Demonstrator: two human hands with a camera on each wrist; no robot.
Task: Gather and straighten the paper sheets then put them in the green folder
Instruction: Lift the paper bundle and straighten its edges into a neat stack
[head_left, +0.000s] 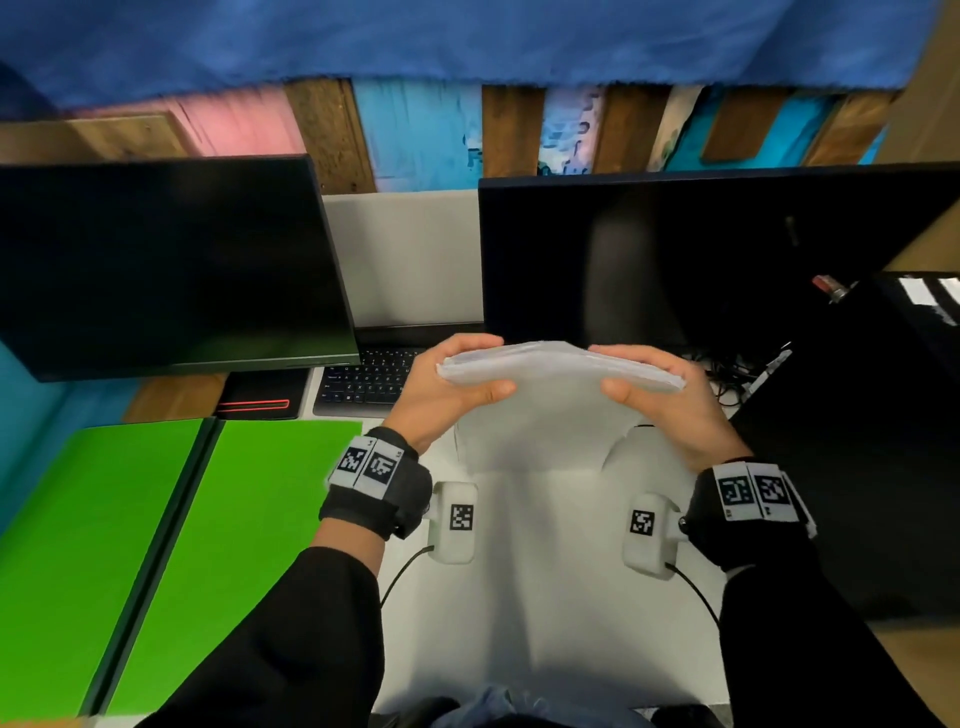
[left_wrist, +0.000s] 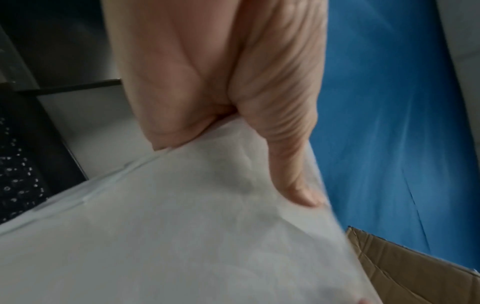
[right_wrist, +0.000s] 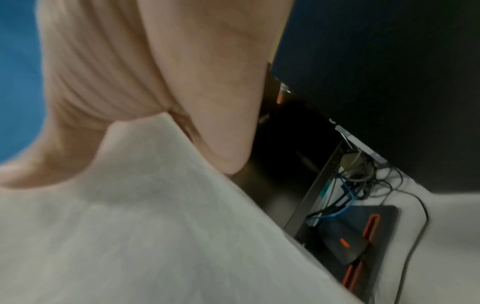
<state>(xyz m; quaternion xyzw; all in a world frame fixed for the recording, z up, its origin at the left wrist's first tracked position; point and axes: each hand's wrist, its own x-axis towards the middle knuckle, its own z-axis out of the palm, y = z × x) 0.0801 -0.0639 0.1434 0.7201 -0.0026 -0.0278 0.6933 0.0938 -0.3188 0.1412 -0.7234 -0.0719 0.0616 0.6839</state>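
White desk (head_left: 545, 597) with two dark monitors (head_left: 166, 260) standing at its far edge and a keyboard (head_left: 369, 382) between them; paper sheets (head_left: 556, 366) held as one stack above the desk, clear of its surface; left hand (head_left: 447, 395) gripping the stack's left end, thumb on the near face, fingers curled over the far side; right hand (head_left: 670, 400) gripping the right end likewise; green folder (head_left: 156, 545) lying open flat on the desk, left of the sheets and apart from them.
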